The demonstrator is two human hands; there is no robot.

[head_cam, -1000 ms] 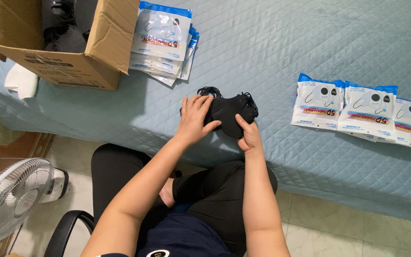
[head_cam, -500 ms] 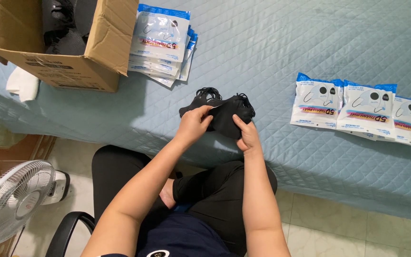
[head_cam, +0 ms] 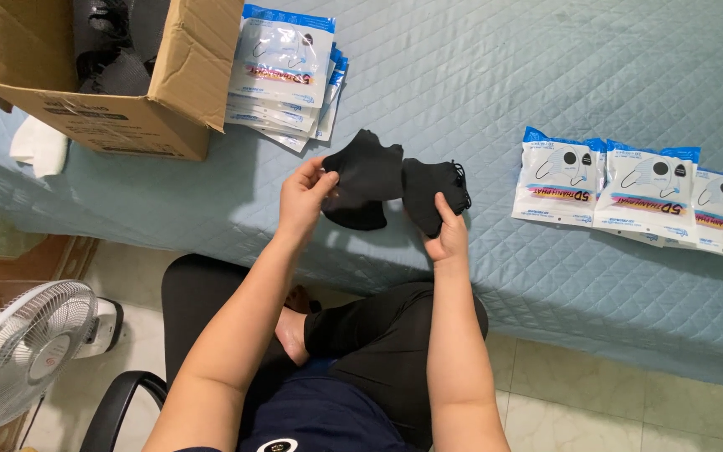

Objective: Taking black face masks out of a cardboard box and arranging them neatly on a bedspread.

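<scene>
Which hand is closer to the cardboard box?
The left hand. It holds a black mask just right of and below the box. The right hand grips another mask farther right, nearer the three packets.

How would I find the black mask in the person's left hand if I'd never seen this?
Start at the blue quilted bed and look to its near edge, between the cardboard box and the row of white packets. Two black masks are held up there; it is the black mask pinched by the left hand, closer to the box than the other mask.
</scene>
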